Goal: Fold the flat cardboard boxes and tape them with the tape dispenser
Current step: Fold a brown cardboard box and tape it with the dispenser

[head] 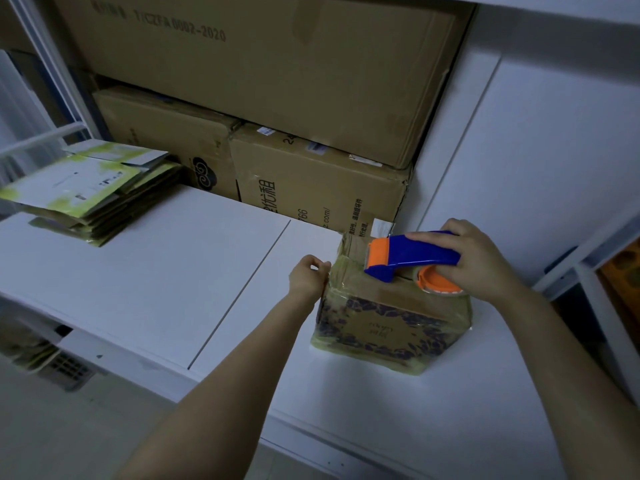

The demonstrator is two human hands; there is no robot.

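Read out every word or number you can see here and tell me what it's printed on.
"0002-2020": top large carton; the letters before it are blurred.
"优租": lower right carton, printed sideways.
"766": same carton.
"z.com/": same carton, start cut off.
"24": same carton's top.
Too blurred: script on the small patterned box.
Too small: print on the flat box stack.
None on the tape dispenser.
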